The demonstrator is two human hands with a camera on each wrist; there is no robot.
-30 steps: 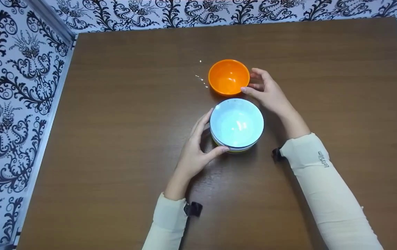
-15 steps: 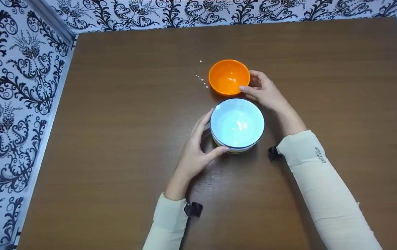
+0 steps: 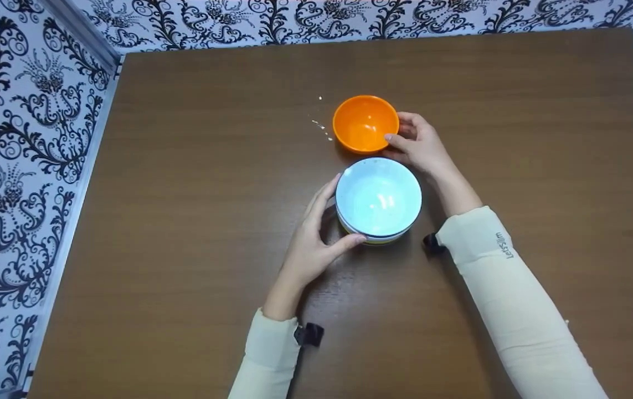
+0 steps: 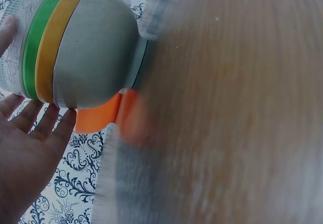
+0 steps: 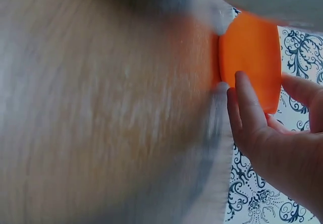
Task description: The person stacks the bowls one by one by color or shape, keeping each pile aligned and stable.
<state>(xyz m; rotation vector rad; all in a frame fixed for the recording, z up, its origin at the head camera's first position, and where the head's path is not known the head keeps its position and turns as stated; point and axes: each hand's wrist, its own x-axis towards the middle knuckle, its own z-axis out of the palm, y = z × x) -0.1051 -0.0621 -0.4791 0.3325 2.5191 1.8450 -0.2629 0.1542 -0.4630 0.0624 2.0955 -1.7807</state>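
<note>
A stack of nested bowls (image 3: pixel 378 197) stands upright on the table, its top bowl pale blue-white inside. In the left wrist view, the stack (image 4: pixel 93 47) shows a grey-white lowest bowl, then yellow-orange, green and patterned white bands. My left hand (image 3: pixel 306 249) holds the stack from the left, thumb at the front and fingers along the side. Just behind it sits an orange bowl (image 3: pixel 365 124), with nothing visible inside. My right hand (image 3: pixel 426 148) grips its right side, thumb at the rim and fingers against the outer wall (image 5: pixel 252 47).
Small white specks (image 3: pixel 322 128) lie on the brown table (image 3: pixel 194 221) left of the orange bowl. Black-and-white patterned covering (image 3: pixel 17 166) borders the table's left and far edges. The two bowl groups stand close together.
My right hand has closed in around the orange bowl's side, and its forearm has shifted left. The left hand, the stack and the orange bowl stay practically where they were.
</note>
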